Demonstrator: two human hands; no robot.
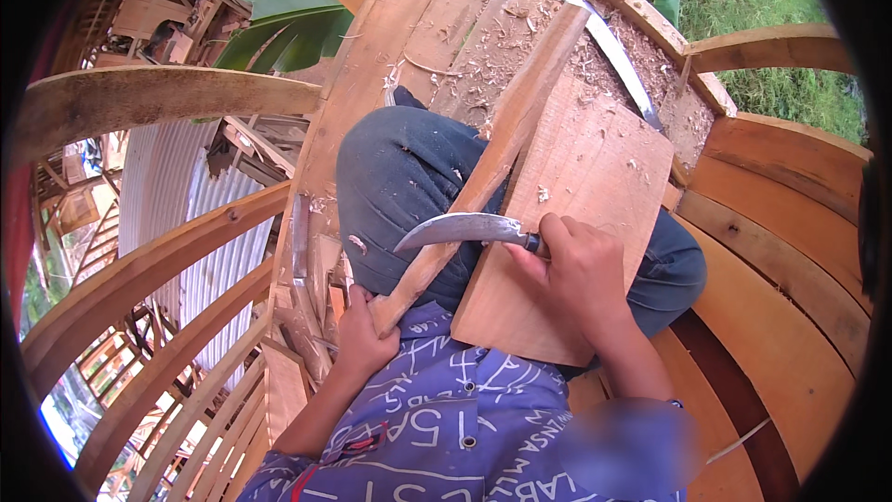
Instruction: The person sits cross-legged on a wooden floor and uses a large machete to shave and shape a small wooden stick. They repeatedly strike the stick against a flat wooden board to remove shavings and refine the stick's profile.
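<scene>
My left hand (365, 333) is closed around the near end of a long wooden stick (520, 116), which slants away to the upper right across my lap. In my right hand (578, 265) is the handle of a curved knife (451, 230). Its blade points left and crosses over the lower part of the stick; whether the edge touches the wood I cannot tell. A flat wooden board (590, 186) lies tilted on my right thigh, under my right hand and beside the stick.
Beyond the stick's far end, a long curved blade (618, 60) lies among wood shavings (465, 65) on the plank floor. Curved wooden ribs (158, 265) rise on the left, with corrugated sheets (200, 223) past them. Planks (771, 316) form the right side.
</scene>
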